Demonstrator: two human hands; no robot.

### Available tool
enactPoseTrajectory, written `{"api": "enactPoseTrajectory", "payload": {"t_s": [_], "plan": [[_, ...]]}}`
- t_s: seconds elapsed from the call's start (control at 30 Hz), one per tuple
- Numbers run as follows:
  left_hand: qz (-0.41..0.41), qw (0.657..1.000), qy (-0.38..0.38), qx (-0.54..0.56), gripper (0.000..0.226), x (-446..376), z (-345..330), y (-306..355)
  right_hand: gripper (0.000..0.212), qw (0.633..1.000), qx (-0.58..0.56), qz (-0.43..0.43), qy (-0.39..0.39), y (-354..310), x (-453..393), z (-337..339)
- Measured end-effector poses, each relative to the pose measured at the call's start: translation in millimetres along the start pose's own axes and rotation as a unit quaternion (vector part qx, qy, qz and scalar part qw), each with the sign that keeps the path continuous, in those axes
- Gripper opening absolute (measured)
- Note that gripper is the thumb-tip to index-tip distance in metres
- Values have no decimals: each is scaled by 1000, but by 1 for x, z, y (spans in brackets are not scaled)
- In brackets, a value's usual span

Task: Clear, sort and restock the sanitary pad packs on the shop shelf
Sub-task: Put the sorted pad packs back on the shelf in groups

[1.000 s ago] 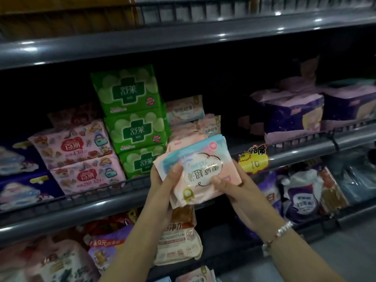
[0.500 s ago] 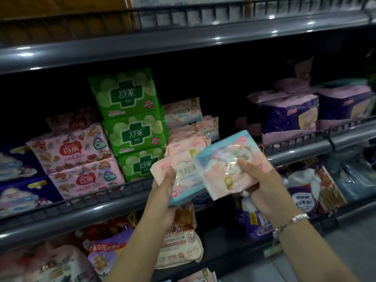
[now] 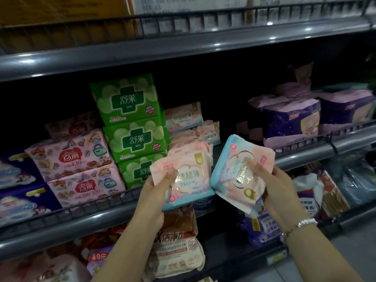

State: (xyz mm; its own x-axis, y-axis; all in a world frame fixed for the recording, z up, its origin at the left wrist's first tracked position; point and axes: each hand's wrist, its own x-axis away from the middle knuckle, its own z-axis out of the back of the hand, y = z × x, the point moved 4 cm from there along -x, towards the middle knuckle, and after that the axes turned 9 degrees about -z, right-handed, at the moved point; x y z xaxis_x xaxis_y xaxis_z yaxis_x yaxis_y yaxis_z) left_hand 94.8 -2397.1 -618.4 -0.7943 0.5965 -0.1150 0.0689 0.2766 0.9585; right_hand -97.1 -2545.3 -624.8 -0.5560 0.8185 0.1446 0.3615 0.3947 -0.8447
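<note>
My left hand [image 3: 156, 198] grips a small stack of pink-and-blue pad packs [image 3: 189, 178] in front of the middle shelf's rail. My right hand [image 3: 278, 190] holds a single pink-and-blue pad pack [image 3: 234, 159] just to the right, tilted, thumb across its front. The two lots are apart by a narrow gap. Behind them on the shelf lie more pink packs of the same kind [image 3: 183, 119], some leaning, beside three stacked green packs [image 3: 134, 137].
The middle shelf [image 3: 81, 218] has a low wire rail along its front. Pink patterned packs [image 3: 69, 155] and dark blue packs [image 3: 18, 180] fill its left; purple packs [image 3: 291, 123] sit right, with a dark gap between. Detergent bags [image 3: 177, 253] stand on the shelf below.
One second ago both hands held the packs as one stack. My right hand has since pulled the top pack off and drawn it to the right, away from the stack in my left hand.
</note>
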Motion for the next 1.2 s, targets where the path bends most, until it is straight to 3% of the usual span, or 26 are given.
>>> {"api": "enactPoseTrajectory", "payload": {"t_s": [0.07,0.17,0.27,0.33,0.4,0.57,0.7,0.87,1.07,1.2], "plan": [[21,1000,-13,-15,39,1,-4,-3,27,1000,12,-9,6,7,-5,0],[30,999,-12,-19,27,0,-7,-6,38,998,54,-36,-13,14,-12,-2],[28,999,-18,-26,46,-5,-6,-10,50,988,127,-44,-77,13,-12,-8],[32,997,-62,-43,71,-6,-9,-10,67,980,167,-38,-104,9,-11,-8],[32,990,-112,-76,76,-5,-15,-8,70,976,188,-32,-106,3,-12,-5],[-62,981,-93,-159,48,-21,-37,17,65,983,183,2,1,-18,-21,9],[-144,964,-27,-221,52,-50,-71,40,65,965,221,100,99,-40,-33,27],[-199,947,-3,-253,47,-97,-126,59,57,946,254,150,136,-50,-48,37],[-170,928,-27,-331,38,-169,-194,36,63,941,226,183,174,-46,-80,43],[-163,887,-60,-428,38,-211,-199,9,58,928,233,208,204,-44,-97,46]]}}
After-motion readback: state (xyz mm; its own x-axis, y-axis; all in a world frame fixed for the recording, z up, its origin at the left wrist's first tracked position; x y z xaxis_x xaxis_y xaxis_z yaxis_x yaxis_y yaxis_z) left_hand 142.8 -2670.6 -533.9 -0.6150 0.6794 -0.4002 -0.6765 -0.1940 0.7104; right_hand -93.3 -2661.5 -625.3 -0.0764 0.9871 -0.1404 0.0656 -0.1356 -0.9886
